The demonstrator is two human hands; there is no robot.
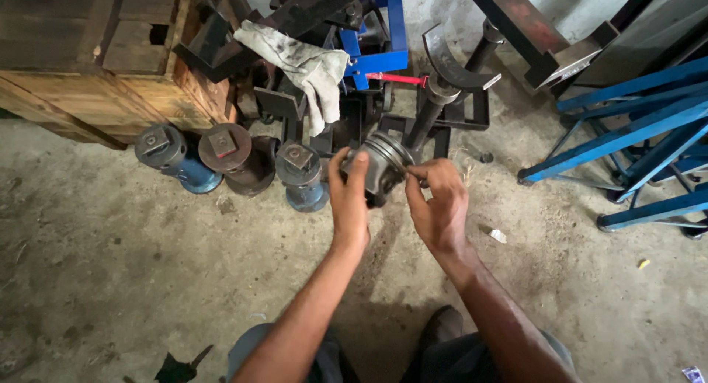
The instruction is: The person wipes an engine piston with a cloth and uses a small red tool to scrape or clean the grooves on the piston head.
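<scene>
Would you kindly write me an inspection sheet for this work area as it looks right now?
Surface: bare concrete floor, dusty and stained.
Job's things: a grey piston with its rod pointing away, held above the floor.
Clutter: three squat cylinders in a row, a dirty rag draped over dark metal parts, small scraps on the floor.
Hands: left hand grips the piston's side; right hand pinches at its ringed edge.
Cables: nothing seen.
Surroundings: wooden crate at one side, blue metal frames at the other.
</scene>
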